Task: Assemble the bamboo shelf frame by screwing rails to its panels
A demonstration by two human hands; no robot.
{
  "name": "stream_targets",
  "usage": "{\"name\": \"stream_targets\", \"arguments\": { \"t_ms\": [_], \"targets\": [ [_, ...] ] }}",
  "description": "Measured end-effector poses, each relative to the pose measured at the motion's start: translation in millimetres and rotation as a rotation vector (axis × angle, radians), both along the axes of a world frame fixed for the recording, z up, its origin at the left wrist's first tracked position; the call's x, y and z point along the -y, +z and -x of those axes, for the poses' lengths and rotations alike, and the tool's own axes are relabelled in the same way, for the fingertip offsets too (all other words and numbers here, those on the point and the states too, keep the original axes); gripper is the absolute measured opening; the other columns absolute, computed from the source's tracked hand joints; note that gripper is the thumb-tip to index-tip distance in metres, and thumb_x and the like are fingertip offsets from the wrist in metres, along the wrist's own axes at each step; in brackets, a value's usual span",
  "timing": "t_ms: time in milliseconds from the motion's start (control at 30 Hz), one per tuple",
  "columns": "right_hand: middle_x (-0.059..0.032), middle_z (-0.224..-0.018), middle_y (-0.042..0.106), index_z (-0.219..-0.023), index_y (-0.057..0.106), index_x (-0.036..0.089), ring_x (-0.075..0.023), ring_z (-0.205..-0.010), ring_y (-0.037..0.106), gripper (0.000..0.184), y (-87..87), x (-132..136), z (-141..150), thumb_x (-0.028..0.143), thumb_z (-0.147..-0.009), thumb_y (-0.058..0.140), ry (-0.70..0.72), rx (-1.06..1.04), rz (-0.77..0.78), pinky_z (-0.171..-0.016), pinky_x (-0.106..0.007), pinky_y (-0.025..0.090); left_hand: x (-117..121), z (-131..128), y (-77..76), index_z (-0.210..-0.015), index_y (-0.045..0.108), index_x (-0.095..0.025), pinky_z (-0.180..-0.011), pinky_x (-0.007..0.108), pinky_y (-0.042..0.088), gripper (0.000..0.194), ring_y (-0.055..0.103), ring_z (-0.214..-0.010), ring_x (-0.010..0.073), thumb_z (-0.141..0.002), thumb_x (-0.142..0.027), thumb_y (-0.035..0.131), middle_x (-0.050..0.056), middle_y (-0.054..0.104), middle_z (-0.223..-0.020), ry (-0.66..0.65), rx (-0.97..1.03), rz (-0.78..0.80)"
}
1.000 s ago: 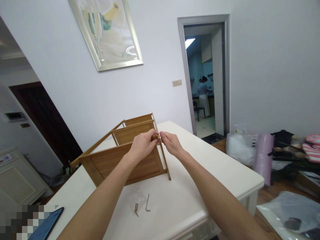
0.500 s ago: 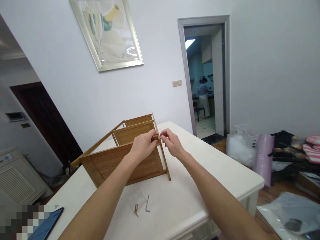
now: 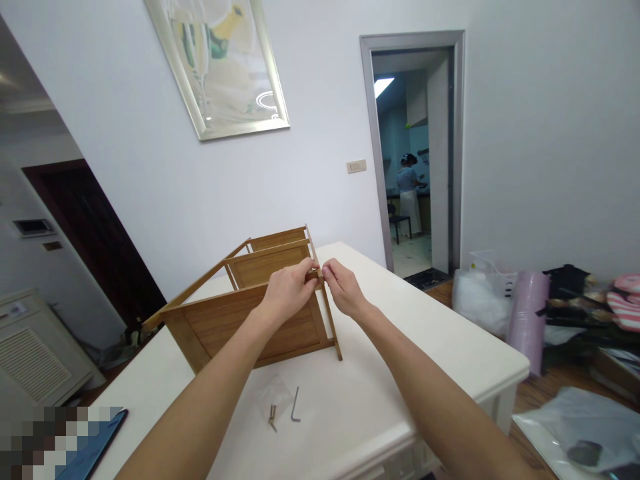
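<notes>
A wooden shelf unit (image 3: 265, 320) with panelled boards lies on its side on the white table (image 3: 400, 333). My left hand (image 3: 287, 290) is closed around the end of its nearest board, where that meets a thin wooden rail (image 3: 327, 313). On the rail's outer side, my right hand (image 3: 343, 283) pinches what looks like the end of a screw, mostly hidden by the fingertips. Nearer to me on the tabletop lie several loose screws (image 3: 272, 417), a clear plastic bag (image 3: 277, 392) and an L-shaped hex key (image 3: 295, 407).
A dark tablet-like object (image 3: 97, 448) lies at the table's left edge, partly pixelated. On the floor to the right are a purple roll (image 3: 527, 320), plastic wrapping (image 3: 593, 427) and a white basket (image 3: 493, 270). Beyond a doorway, a person (image 3: 409, 190) stands in another room.
My right fingers loosened and spread slightly half a second ago, and are now pinched together again at the rail. My left hand keeps its grip. The view has shifted very slightly.
</notes>
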State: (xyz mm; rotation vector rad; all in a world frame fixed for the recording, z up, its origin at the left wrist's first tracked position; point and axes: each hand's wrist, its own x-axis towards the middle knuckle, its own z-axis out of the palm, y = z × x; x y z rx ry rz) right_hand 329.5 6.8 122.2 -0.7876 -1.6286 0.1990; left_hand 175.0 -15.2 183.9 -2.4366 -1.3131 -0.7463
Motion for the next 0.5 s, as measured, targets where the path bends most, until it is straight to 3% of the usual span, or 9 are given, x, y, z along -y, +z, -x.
{"name": "stream_targets", "arguments": {
  "t_ms": [300,500],
  "targets": [
    [0.0019,-0.051,0.044,-0.054,0.041,0.022,-0.0122,-0.052,0.044,0.062,0.7,-6.7,2.7,0.066,-0.093,0.027,0.016,-0.057,0.136,-0.054,-0.026,0.033,1.2,0.3,1.1,-0.105,0.059,-0.026,-0.063,0.027,0.042,0.018,0.069,-0.083,0.0221,-0.089,-0.026,0.052,0.000,0.074,-0.087,-0.007,-0.004,-0.001],
    [0.0017,-0.055,0.051,-0.065,0.051,0.022,-0.0133,-0.055,0.049,0.057,-2.3,-5.0,-2.7,0.065,-0.094,0.028,0.029,-0.186,0.156,-0.056,-0.025,0.038,-0.9,0.7,-0.5,-0.108,0.059,-0.027,-0.066,0.028,0.043,0.020,0.069,-0.084,0.0219,-0.089,-0.026,0.052,0.000,0.074,-0.091,-0.019,0.017,0.001]
  ]
}}
